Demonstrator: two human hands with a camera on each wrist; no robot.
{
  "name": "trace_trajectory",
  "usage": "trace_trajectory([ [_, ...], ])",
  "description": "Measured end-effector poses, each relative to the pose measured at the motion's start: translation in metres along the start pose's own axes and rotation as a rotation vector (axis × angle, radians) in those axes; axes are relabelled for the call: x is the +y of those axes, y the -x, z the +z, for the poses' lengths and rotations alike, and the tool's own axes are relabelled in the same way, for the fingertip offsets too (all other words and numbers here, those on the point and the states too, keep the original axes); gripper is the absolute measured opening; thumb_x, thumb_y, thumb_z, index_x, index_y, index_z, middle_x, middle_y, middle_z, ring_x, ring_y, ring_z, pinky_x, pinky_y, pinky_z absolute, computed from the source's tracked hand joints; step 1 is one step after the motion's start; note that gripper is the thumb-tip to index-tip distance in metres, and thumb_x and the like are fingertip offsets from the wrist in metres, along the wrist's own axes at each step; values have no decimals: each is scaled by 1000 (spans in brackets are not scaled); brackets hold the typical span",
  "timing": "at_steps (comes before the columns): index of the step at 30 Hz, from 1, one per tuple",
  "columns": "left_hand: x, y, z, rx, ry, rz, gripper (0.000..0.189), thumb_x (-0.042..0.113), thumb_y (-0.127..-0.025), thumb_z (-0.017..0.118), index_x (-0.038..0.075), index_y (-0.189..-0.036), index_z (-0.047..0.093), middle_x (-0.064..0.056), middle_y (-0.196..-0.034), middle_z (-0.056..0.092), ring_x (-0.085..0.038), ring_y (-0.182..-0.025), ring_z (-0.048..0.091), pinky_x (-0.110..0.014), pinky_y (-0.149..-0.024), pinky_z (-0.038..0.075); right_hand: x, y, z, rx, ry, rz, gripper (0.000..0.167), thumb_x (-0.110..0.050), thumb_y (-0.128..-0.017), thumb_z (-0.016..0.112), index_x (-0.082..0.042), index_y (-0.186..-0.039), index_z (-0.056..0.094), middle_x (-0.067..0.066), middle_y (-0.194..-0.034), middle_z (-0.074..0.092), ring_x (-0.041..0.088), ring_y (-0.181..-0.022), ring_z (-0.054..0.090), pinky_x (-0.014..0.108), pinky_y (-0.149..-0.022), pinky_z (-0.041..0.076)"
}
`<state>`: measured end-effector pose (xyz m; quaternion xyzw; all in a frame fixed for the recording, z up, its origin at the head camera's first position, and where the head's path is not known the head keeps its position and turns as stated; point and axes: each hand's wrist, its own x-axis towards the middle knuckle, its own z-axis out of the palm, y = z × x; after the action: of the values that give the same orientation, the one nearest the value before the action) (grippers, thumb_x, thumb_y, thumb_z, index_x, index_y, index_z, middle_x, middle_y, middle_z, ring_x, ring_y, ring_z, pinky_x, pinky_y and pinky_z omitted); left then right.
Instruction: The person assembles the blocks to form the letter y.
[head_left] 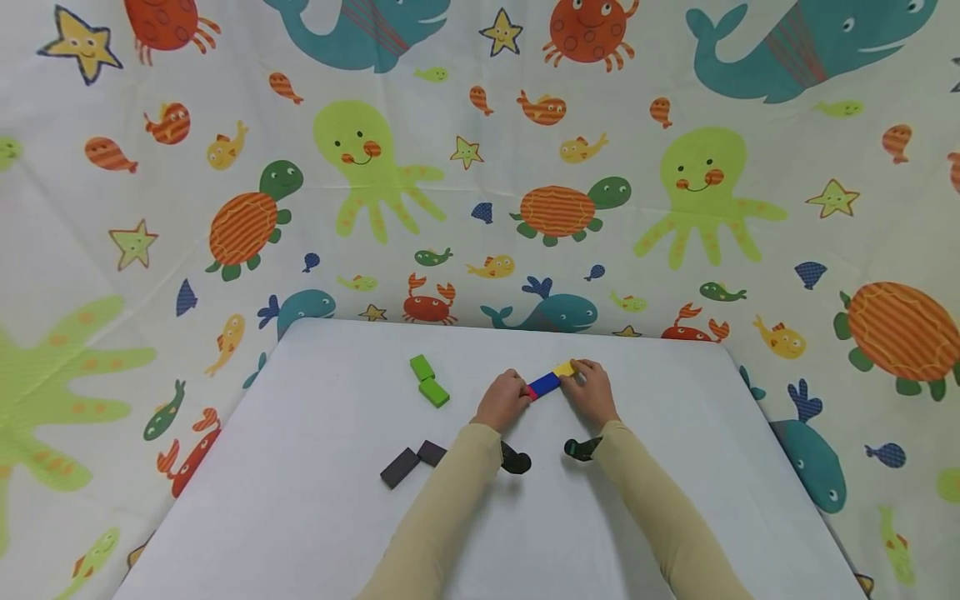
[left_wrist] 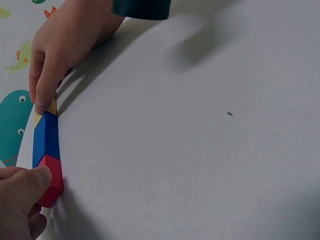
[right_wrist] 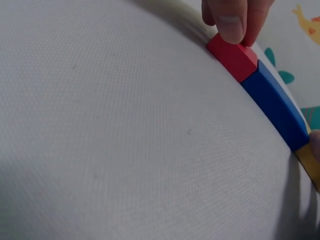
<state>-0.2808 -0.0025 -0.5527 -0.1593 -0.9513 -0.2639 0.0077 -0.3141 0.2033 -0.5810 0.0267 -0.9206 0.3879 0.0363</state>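
Note:
A red block (right_wrist: 233,58), a blue block (head_left: 544,384) and a yellow block (head_left: 564,369) lie end to end in a slanting row on the white table. My left hand (head_left: 501,401) pinches the red block at the near left end, thumb on its side in the left wrist view. At the other end my right hand (head_left: 592,392) holds the yellow block, its fingers covering much of it. The blue block sits between them, touching both, with no hand on it. In the right wrist view only a fingertip of the right hand shows.
Two green blocks (head_left: 434,392) touch at a corner, left of the row. Nearer the front, two dark grey blocks (head_left: 401,468) lie beside the left sleeve (head_left: 438,508), which partly covers one. A patterned sea-animal cloth (head_left: 480,233) hangs behind the white table (head_left: 315,392).

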Motion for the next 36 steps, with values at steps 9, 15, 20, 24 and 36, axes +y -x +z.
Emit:
trace_trajectory([
  [9, -1, 3, -1, 3, -9, -15, 10, 16, -89, 72, 6, -91, 74, -3, -92, 58, -15, -84, 53, -26, -80, 49, -3, 2, 2, 6, -11, 24, 54, -32, -95, 64, -4, -140, 53, 21, -136, 43, 38, -130, 37, 54, -110, 31],
  [15, -4, 7, -3, -6, 16, -40, 14, 20, -90, 72, 7, -97, 73, -3, -94, 58, -15, -86, 54, -26, -81, 49, -5, 2, 3, 0, -14, 34, 55, -33, -95, 63, -4, -140, 51, 21, -139, 41, 37, -131, 36, 54, -111, 30],
  [20, -16, 8, -12, 30, 30, -32, 28, 26, -92, 70, 7, -112, 71, -6, -104, 62, -17, -96, 59, -29, -90, 50, -13, 5, 4, 63, -14, 19, 55, -31, -96, 63, -2, -141, 49, 21, -140, 40, 37, -132, 36, 53, -111, 30],
  [24, -35, 15, -34, 73, 17, -7, 28, 23, -93, 68, 5, -115, 68, -9, -108, 63, -22, -102, 60, -35, -95, 49, -31, 17, 9, 108, -16, -7, 51, -30, -96, 64, -1, -136, 54, 21, -138, 45, 36, -126, 44, 51, -107, 36],
  [36, -106, 46, -87, 229, -176, -167, 23, 15, -90, 71, 1, -109, 70, -16, -106, 62, -32, -98, 59, -44, -86, 52, -58, 52, 40, 175, -52, 11, 43, -31, -92, 69, -2, -125, 65, 16, -130, 56, 31, -113, 53, 45, -96, 44],
])
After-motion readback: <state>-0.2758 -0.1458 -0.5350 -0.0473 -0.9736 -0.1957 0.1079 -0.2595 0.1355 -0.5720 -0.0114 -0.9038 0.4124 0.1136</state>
